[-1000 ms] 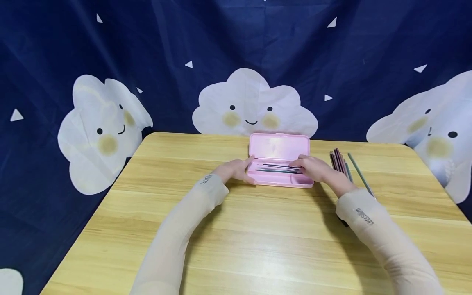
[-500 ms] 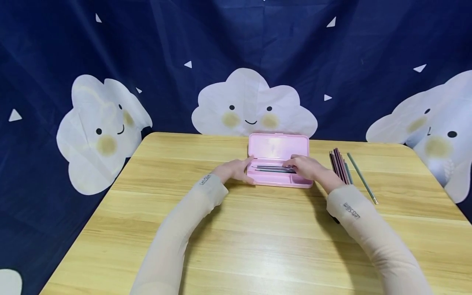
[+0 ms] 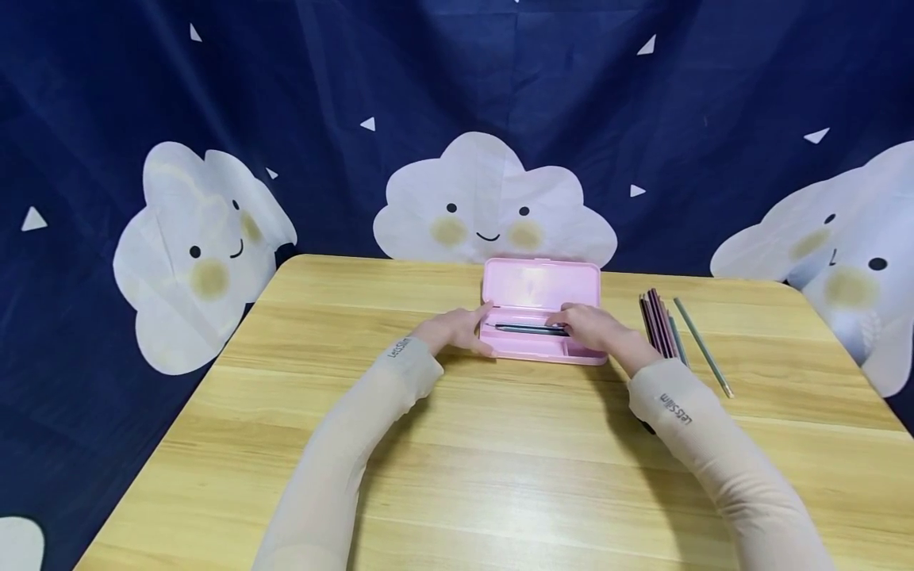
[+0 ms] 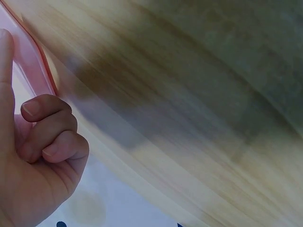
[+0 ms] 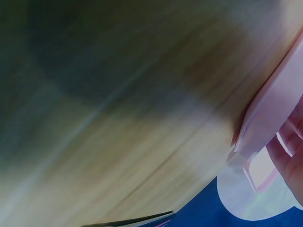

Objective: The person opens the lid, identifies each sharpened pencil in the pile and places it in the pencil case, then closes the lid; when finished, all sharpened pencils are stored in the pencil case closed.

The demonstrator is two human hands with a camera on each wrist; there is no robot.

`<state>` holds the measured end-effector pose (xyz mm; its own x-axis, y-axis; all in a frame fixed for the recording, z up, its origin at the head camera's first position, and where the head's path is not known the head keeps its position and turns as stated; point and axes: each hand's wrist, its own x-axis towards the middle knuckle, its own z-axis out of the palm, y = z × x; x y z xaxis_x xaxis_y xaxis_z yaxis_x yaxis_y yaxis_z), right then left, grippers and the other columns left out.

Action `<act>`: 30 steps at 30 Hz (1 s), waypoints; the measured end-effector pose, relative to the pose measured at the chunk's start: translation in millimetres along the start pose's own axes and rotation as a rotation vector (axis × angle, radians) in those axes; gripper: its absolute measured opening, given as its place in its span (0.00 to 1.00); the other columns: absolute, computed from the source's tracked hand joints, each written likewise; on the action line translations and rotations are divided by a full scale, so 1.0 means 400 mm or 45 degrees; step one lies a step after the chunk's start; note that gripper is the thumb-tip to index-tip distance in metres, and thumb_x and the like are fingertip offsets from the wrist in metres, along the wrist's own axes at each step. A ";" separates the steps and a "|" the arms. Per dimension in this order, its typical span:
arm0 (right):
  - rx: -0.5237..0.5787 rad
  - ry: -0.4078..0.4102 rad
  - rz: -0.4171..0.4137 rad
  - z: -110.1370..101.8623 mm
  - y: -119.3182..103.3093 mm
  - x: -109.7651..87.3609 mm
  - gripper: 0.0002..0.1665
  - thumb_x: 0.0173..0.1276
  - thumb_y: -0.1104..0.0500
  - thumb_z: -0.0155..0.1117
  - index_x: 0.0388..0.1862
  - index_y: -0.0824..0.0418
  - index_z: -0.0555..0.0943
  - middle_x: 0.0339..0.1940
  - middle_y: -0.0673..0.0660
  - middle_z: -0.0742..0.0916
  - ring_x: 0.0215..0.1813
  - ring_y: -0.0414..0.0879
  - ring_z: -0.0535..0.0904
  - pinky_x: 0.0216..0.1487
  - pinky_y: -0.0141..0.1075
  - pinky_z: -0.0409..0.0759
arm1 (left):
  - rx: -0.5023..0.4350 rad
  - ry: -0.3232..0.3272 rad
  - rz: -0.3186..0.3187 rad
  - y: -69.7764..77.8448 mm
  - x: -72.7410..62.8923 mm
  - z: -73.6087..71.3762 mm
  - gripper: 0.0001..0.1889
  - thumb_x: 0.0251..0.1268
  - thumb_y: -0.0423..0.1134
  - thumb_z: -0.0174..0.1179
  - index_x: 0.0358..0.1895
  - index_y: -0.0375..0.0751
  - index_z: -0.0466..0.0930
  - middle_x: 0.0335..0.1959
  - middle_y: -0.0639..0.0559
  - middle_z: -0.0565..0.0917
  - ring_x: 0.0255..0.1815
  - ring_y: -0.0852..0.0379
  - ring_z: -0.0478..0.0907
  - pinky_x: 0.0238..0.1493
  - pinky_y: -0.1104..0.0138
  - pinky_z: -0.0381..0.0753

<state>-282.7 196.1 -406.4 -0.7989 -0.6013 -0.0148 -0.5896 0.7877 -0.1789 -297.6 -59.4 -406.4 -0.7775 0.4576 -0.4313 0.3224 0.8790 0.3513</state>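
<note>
A pink pencil case [image 3: 528, 346] lies at the back of the table, its lid [image 3: 543, 284] raised toward the curtain. My left hand [image 3: 458, 329] holds the case's left end, thumb at the hinge side and fingers at the front corner. In the left wrist view three fingers are curled beside the pink wall [image 4: 34, 61]. My right hand [image 3: 591, 327] reaches over the right end, its fingertips pinching several dark and green pencils [image 3: 527, 329] in the long compartment. In the right wrist view its fingers dip behind the case's wall [image 5: 274, 106], hiding their tips.
To the right of the case lies a bundle of dark, purplish and green pencils [image 3: 662, 325]. One green pencil [image 3: 703, 347] lies apart, slanting, farther right. The wooden table [image 3: 500, 468] ends at a blue curtain [image 3: 328, 182] printed with clouds.
My right hand has moved left inside the case. The pencils there have gone from spread out to close together. The left hand keeps its hold on the case.
</note>
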 end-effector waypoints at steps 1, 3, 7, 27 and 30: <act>0.006 -0.001 -0.005 0.000 0.000 0.000 0.18 0.59 0.73 0.54 0.44 0.60 0.83 0.30 0.57 0.80 0.38 0.52 0.78 0.44 0.47 0.76 | 0.000 0.000 0.002 0.000 0.000 0.000 0.57 0.46 0.64 0.62 0.73 0.55 0.33 0.69 0.38 0.58 0.68 0.48 0.58 0.66 0.59 0.57; 0.014 0.000 -0.017 0.001 0.000 -0.002 0.17 0.60 0.73 0.54 0.44 0.60 0.83 0.30 0.56 0.80 0.38 0.52 0.78 0.44 0.47 0.76 | -0.003 -0.001 0.005 0.000 -0.001 -0.001 0.57 0.46 0.64 0.63 0.73 0.55 0.33 0.69 0.38 0.58 0.68 0.47 0.58 0.66 0.59 0.58; 0.035 0.007 -0.024 0.002 0.001 -0.003 0.16 0.61 0.72 0.53 0.42 0.61 0.84 0.29 0.56 0.80 0.38 0.52 0.78 0.44 0.46 0.76 | -0.012 -0.005 0.004 -0.001 -0.001 -0.001 0.57 0.46 0.63 0.63 0.73 0.55 0.32 0.69 0.38 0.58 0.68 0.47 0.58 0.66 0.59 0.57; 0.270 0.152 -0.098 -0.006 0.028 -0.032 0.13 0.58 0.76 0.55 0.40 0.71 0.82 0.31 0.61 0.83 0.36 0.53 0.78 0.42 0.47 0.77 | 0.010 0.000 -0.001 0.002 -0.005 0.000 0.56 0.47 0.64 0.62 0.73 0.55 0.32 0.69 0.38 0.58 0.68 0.48 0.58 0.66 0.60 0.58; 0.285 0.153 -0.080 -0.015 0.033 -0.044 0.13 0.59 0.75 0.54 0.41 0.71 0.82 0.31 0.60 0.83 0.35 0.51 0.78 0.42 0.46 0.77 | 0.012 0.003 0.003 0.002 -0.008 -0.001 0.56 0.47 0.64 0.62 0.73 0.55 0.32 0.69 0.37 0.58 0.68 0.47 0.58 0.66 0.59 0.58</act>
<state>-277.3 217.8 -402.8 -0.7777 -0.6175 0.1179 -0.6083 0.6917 -0.3893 -295.2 -60.3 -404.5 -0.7782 0.4595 -0.4282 0.3296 0.8791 0.3444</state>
